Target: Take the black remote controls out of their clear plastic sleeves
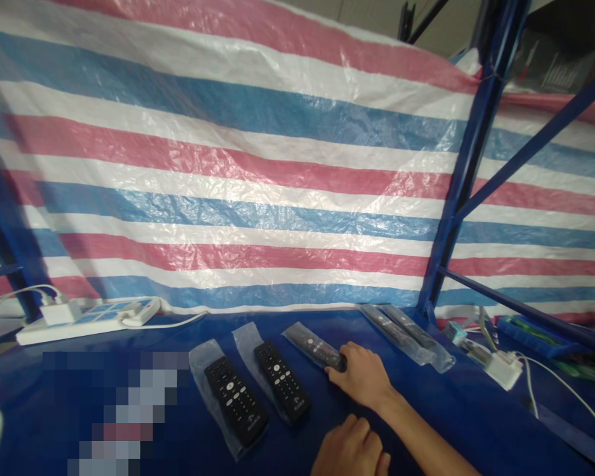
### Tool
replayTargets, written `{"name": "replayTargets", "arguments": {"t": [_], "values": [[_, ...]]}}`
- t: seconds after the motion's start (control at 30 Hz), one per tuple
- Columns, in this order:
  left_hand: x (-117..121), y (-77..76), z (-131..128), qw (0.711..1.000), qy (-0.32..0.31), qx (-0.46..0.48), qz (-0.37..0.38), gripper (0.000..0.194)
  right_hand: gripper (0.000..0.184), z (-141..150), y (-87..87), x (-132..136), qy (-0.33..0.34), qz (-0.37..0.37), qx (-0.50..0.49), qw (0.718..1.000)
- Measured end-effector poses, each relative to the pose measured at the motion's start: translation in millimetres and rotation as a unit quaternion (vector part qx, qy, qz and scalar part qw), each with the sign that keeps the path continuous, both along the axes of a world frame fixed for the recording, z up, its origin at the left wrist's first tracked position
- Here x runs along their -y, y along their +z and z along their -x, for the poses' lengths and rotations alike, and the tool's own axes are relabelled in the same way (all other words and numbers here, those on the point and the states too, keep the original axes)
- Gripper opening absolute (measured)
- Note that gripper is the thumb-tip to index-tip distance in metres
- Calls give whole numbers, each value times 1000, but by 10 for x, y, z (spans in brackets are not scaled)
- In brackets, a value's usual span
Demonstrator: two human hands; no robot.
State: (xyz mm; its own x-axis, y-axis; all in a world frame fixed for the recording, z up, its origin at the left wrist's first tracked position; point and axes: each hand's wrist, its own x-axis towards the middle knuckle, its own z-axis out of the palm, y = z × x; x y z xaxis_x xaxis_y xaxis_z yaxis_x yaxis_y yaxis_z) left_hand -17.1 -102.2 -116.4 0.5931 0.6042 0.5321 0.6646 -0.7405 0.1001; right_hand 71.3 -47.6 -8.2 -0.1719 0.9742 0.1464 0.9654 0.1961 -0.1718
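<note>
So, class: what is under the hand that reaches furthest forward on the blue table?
The right hand rests on the near end of a bagged remote. That end is covered by the fingers; the rest lies bare on the blue table.

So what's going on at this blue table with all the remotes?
A person works at a blue table backed by a striped tarp. The right hand rests its fingertips on the near end of one bagged remote. The left hand lies loosely curled on the table, holding nothing visible. Two more bagged remotes lie to the left, another pair by the blue post, and a power strip far left.
</note>
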Motion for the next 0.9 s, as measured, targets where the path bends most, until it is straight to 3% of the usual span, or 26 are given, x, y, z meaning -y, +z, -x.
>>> {"name": "replayTargets", "arguments": {"t": [0.3, 0.67, 0.77, 0.83, 0.9], "values": [[64, 147, 20, 1000, -8, -5, 22, 5, 40, -579, 88, -292, -177, 17, 22, 984], [100, 290, 36, 997, -14, -78, 22, 10, 39, -672, 84, -279, -208, -9, 57, 976], [160, 399, 291, 995, 1, -95, 17, 11, 37, -517, 76, -202, -180, -94, 79, 976], [215, 499, 559, 997, 50, -64, 3, 7, 33, -337, 71, -113, -103, -120, 42, 987], [258, 592, 837, 991, 133, -11, -17, 16, 30, -107, 78, 3, 5, -82, -20, 996]]}}
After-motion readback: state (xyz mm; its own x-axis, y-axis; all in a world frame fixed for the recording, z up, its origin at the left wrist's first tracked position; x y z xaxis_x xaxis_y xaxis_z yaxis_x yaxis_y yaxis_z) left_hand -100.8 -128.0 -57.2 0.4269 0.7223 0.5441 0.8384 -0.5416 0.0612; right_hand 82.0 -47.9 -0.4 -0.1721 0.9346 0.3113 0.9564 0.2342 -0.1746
